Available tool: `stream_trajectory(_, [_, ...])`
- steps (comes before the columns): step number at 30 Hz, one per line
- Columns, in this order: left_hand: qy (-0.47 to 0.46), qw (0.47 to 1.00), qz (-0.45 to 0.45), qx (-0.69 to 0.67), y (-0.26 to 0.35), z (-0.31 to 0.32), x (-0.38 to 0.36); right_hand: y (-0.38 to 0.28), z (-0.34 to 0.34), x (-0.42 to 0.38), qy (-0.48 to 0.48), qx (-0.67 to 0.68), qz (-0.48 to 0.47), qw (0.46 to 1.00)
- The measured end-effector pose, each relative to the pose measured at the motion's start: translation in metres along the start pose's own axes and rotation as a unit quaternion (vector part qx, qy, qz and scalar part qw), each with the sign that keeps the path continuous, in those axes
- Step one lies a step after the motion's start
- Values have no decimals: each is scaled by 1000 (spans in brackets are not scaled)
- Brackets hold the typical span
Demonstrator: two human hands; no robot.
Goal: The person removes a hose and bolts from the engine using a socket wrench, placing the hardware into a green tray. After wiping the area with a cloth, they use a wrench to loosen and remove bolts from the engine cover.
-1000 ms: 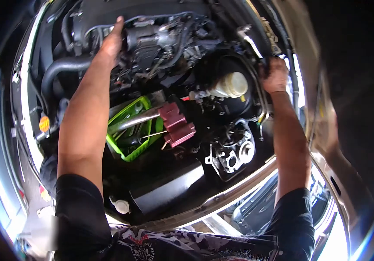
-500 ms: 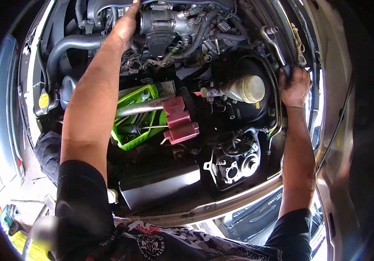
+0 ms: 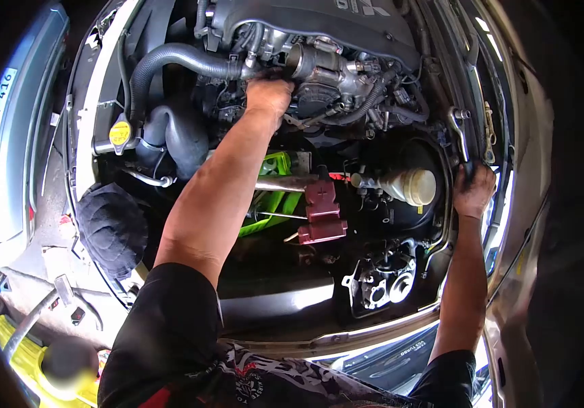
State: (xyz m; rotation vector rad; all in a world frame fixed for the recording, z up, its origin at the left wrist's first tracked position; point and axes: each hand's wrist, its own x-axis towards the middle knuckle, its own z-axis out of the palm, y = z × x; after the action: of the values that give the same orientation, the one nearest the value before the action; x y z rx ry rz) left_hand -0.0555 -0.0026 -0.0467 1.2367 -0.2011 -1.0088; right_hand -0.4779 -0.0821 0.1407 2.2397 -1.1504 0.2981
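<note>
My left hand (image 3: 269,95) reaches into the engine, between the end of the ribbed hose (image 3: 186,56) and the metal throttle body (image 3: 319,66). Its fingertips are hidden, so its grip does not show. At the right side of the engine bay, my right hand (image 3: 475,192) is closed, fingers curled at the lower end of a ratchet (image 3: 460,129). Whether it holds the handle or the edge beneath cannot be made out. A combination wrench (image 3: 489,136) lies beside the ratchet. Below my left forearm is a bright green tray (image 3: 275,219), partly covered.
A black engine cover (image 3: 305,19) spans the top. A maroon plastic part (image 3: 324,214) lies mid-bay, left of the fluid reservoir (image 3: 418,187). A metal pump-like assembly (image 3: 384,282) sits near the fender. Dark cloth (image 3: 112,228) hangs by the yellow-marked radiator cap (image 3: 121,132).
My left hand has come down from the engine cover's edge to beside the throttle body. My right hand stays near the ratchet. The whole view has shifted, showing more of the engine cover.
</note>
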Motion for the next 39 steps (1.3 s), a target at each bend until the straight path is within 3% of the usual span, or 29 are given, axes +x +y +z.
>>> stream_trajectory(4, [25, 997, 19, -68, 0, 10, -5, -2, -4, 1, -13, -7, 21, 1000])
stream_trajectory(6, [-7, 1000, 31, -3, 6, 8, -7, 4, 0, -1, 3, 14, -1, 1000])
stream_trajectory(8, [14, 990, 75, 115, 20, 8, -21, 3, 0, -1, 0, 4, 6, 1000])
stream_trajectory(9, [-19, 972, 122, 199, 4, -2, 0, 2, 0, -2, -3, 4, 10, 1000])
stream_trajectory(12, [-73, 975, 133, 164, -17, -13, 22, 1, -2, -1, -1, 9, 11, 1000])
stream_trajectory(13, [-77, 993, 61, 68, 5, -7, -2, 1, -1, -1, 4, 10, 11, 1000])
stream_trajectory(16, [-65, 994, 64, 64, 3, -4, 3, 1, -2, -2, -5, 13, 23, 1000])
stream_trajectory(17, [-102, 977, 115, 147, 3, -7, 8, 0, -3, 0, -9, 14, 24, 1000])
stream_trajectory(21, [-57, 972, 128, 189, -4, -10, 12, -7, -13, 0, 9, 15, -3, 1000])
stream_trajectory(23, [-29, 993, 79, 86, 9, -6, -5, -15, -18, 6, 25, 72, -52, 996])
stream_trajectory(26, [-19, 992, -43, -114, 13, -12, -15, -106, -83, 43, -87, 267, -39, 959])
stream_trajectory(28, [-2, 962, -92, -256, 9, -13, -18, -163, -111, 70, -142, 435, -21, 889])
stream_trajectory(30, [16, 956, -89, -279, 15, -12, -29, -197, -111, 91, -193, 467, -50, 862])
stream_trajectory(31, [15, 946, -86, -313, 12, -15, -30, -213, -118, 107, -280, 420, -31, 863])
stream_trajectory(32, [13, 934, -81, -347, 10, -19, -31, -225, -109, 117, -291, 417, -72, 858])
stream_trajectory(34, [-41, 908, 6, -416, 5, -21, -33, -245, -99, 146, -382, 383, -88, 836])
stream_trajectory(36, [-34, 939, 25, -342, -2, -24, -28, -257, -89, 168, -387, 344, -102, 850])
stream_trajectory(37, [-3, 942, 12, -335, 1, -18, -31, -263, -85, 179, -384, 390, -108, 830])
stream_trajectory(38, [-10, 933, 21, -358, -5, -15, -25, -266, -86, 190, -417, 391, -58, 818])
stream_trajectory(39, [-11, 938, 13, -347, -5, -14, -18, -271, -82, 199, -377, 392, -88, 834])
